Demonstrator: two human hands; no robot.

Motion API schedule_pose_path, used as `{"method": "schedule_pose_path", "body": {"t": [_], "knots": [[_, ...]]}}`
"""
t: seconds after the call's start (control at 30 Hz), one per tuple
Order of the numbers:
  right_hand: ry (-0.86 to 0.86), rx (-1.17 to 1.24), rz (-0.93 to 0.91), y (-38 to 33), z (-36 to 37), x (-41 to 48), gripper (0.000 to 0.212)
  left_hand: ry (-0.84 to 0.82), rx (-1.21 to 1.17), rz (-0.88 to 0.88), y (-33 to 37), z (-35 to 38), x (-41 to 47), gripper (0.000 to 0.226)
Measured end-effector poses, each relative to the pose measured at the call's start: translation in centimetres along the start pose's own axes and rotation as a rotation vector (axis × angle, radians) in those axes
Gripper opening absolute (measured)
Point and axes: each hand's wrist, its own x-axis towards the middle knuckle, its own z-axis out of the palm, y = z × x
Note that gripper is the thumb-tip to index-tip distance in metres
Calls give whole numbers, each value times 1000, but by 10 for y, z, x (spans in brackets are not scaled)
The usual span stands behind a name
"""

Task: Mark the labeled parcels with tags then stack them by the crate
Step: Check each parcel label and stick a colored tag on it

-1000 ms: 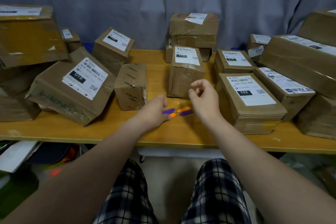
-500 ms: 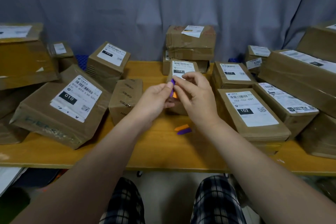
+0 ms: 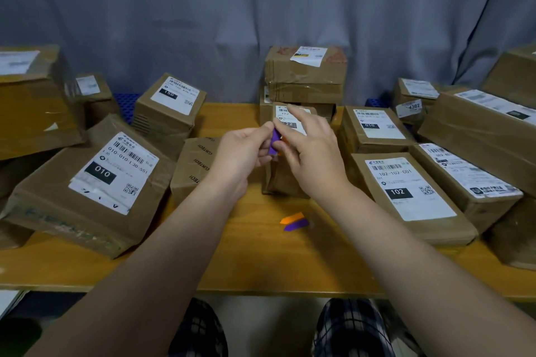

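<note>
Purple tag [image 3: 274, 144], just lifted off the table [image 3: 246, 258], is pinched by left hand [image 3: 243, 152]; touched above by right hand [image 3: 311, 155], hold unclear; parcel [image 3: 282, 182] behind is yet to be marked.

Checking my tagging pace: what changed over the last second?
The left hand and right hand rose from the table to the 122 parcel; the left now pinches a purple tag it picked up, the right touching it. The loose orange tag, loose purple tag and parcels stayed put.

Held tag [image 3: 273, 142] purple; loose tag [image 3: 292, 217] orange; 010 parcel [image 3: 43, 203] brown; shorts [image 3: 200, 333] checked; crate [image 3: 126, 100] probably blue
</note>
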Motion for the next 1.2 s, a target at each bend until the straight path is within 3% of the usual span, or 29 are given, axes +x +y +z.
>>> {"method": "schedule_pose_path", "body": {"t": [0.27,0.73,0.93,1.2], "knots": [[121,-147,-94,0,8,-8,38,38,5,-20,1,2,-3,20],[212,-1,-95,-2,6,-10,24,13,-37,-38,4,-2,-8,22],[55,114,-15,-6,-4,-3,9,-41,-22,-57,3,-10,-6,19],[49,61,-115,-2,-7,1,18,-97,-17,-72,0,-14,-4,13]]}}
